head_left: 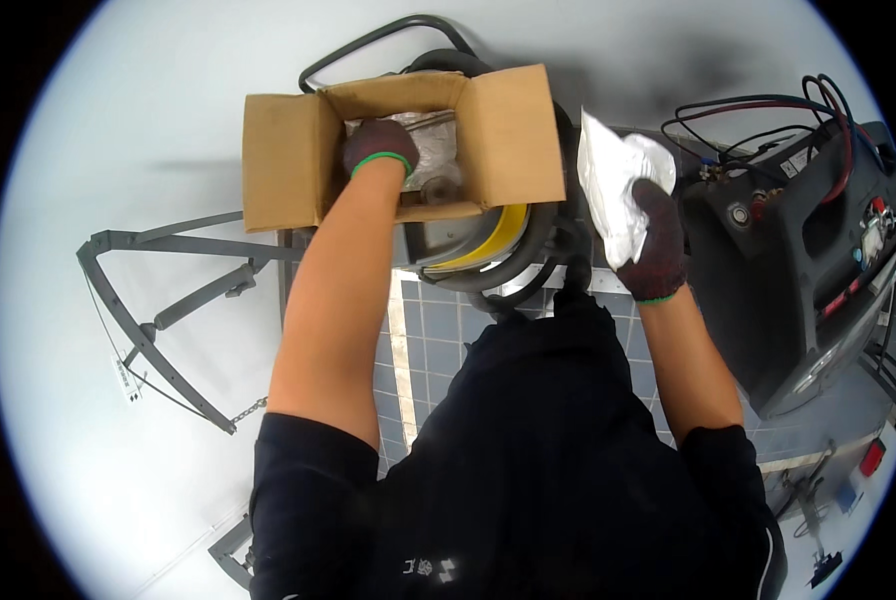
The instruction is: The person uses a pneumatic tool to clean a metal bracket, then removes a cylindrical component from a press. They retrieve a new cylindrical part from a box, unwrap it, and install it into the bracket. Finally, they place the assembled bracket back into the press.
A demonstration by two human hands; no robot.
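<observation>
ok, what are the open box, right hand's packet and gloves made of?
Box: matte brown cardboard, judging by its thin folded flaps. Packet: shiny, crinkled, silvery-white; foil or plastic film, can't tell. Gloves: dull, dark, probably knit fabric, snug-fitting and green-edged.

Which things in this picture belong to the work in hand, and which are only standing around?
In use:
open cardboard box, left hand inside
shiny wrapping in the box
white packet, held by right hand

Apparently just around:
dark machine with cables
grey metal frame
small red object
</observation>
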